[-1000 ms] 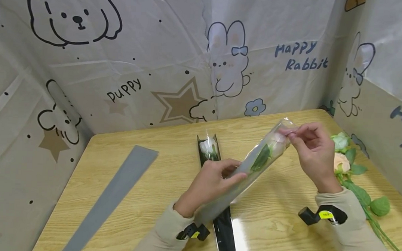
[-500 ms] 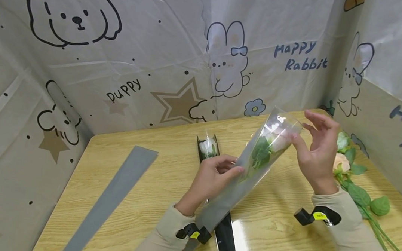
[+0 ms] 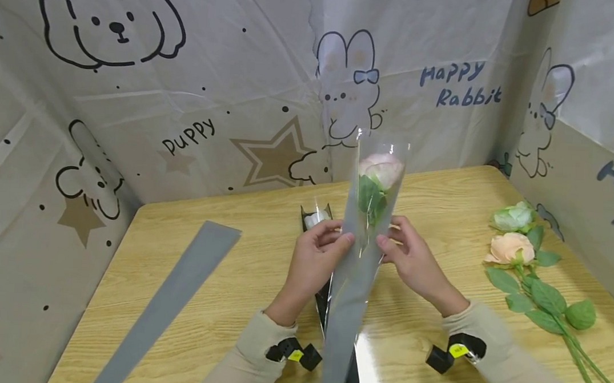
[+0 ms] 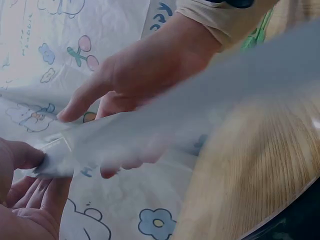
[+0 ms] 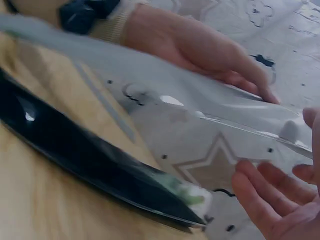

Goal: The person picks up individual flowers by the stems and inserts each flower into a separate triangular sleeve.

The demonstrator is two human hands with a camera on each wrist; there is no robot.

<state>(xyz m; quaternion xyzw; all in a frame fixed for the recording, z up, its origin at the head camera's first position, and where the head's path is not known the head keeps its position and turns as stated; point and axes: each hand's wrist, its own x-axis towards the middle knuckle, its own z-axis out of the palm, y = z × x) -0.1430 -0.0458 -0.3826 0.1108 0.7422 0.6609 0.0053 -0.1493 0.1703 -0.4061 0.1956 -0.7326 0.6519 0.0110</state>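
Note:
A pale pink rose (image 3: 380, 170) with green leaves stands inside a grey flower sleeve (image 3: 350, 307) with a clear front. My left hand (image 3: 311, 266) pinches the sleeve's left edge below the bloom, thumb in front and fingers behind. At the opposite edge my right hand (image 3: 419, 268) holds it likewise between thumb and fingers. The sleeve is nearly upright above the table, bloom at the top. Behind and below it lies a black sleeve (image 5: 75, 150) holding a white rose (image 3: 316, 217), partly hidden in the head view by my left hand and the grey sleeve.
Another flat grey sleeve (image 3: 174, 294) lies at the left of the wooden table (image 3: 250, 303). On the right lie a peach rose (image 3: 511, 249) and a whitish-green rose (image 3: 513, 216) with leafy stems. A printed cloth (image 3: 271, 58) hangs behind the table and along its sides.
The grey sleeve has turned from a slant to nearly upright. My right hand has left its top end and moved down and left to its right edge, opposite my left hand.

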